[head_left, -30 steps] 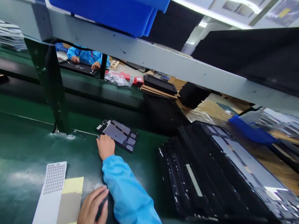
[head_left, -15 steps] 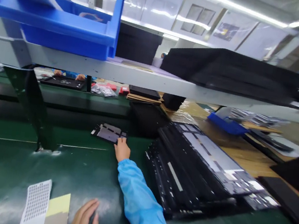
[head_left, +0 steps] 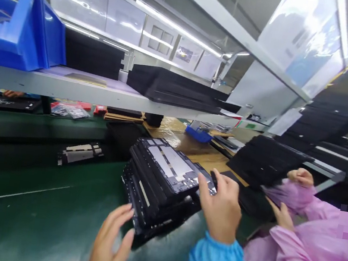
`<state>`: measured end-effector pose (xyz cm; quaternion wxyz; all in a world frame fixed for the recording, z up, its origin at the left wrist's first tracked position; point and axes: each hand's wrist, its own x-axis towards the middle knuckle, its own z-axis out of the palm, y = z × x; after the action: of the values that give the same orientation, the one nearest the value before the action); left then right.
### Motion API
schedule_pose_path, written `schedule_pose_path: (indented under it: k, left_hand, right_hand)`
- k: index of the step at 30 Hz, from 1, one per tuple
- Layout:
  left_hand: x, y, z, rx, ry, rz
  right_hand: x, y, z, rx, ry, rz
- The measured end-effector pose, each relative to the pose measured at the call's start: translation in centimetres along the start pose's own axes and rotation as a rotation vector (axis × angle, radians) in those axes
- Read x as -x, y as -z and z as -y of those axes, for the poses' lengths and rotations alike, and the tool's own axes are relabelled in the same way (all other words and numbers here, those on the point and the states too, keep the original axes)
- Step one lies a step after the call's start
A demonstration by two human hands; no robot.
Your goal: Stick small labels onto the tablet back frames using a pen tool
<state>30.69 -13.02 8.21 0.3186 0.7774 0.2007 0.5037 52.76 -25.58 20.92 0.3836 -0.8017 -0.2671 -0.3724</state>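
A stack of black tablet-like panels sits on the green worktop, slightly askew. The top panel shows a grey metal face with small cut-outs and a dark strip. At the right end of the stack is my right hand, thumb and fingers apart; whether its fingertips touch a panel I cannot tell. My left hand is by the stack's near left corner, fingers spread, with nothing in it. A single similar panel lies apart, farther back on the left.
Above runs a white shelf with a blue bin and black foam-like blocks. To the right, a co-worker in a pink smock has both hands raised. Another person's hands are at the far left, beyond the shelf.
The view has swung right. My right hand has left the lone panel at the back and come to the stack's right end. My left hand is now beside the stack.
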Motion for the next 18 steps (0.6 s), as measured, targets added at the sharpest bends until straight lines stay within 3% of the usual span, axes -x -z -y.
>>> schedule_pose_path:
  k: [2,4,7,9,11,13,16,18]
  left_hand:
    - [-4.2,-2.7,-2.8,0.06,0.027,0.086]
    - [-7.2,-5.2,-4.3,0.084,0.071,0.125]
    - [-9.2,-7.9,-5.0,0.103,0.142,0.153]
    - [-9.2,-8.5,-5.1,0.142,0.179,0.144]
    - [-8.7,-7.8,-5.6,0.205,0.197,0.143]
    - [-7.4,-5.5,-6.4,0.264,0.195,0.148]
    - [-3.6,-0.3,-7.6,0.268,0.222,0.111]
    - [0.2,3.4,-7.9,0.218,0.313,0.011]
  right_hand:
    - [-2.9,-2.2,-2.8,-0.116,-0.102,0.31]
    - [-4.0,-4.3,-4.3,-0.253,-0.193,0.483]
    - [-3.6,-5.4,-4.8,-0.375,-0.269,0.464]
    - [-3.2,-4.9,-4.4,-0.42,-0.284,0.403]
    - [-2.7,-3.4,-3.3,-0.423,-0.288,0.35]
    - [-1.7,-1.4,-1.5,-0.391,-0.251,0.293]
    - [2.1,1.8,1.7,-0.387,-0.072,0.217]
    - [6.1,3.1,3.5,-0.425,0.054,0.261]
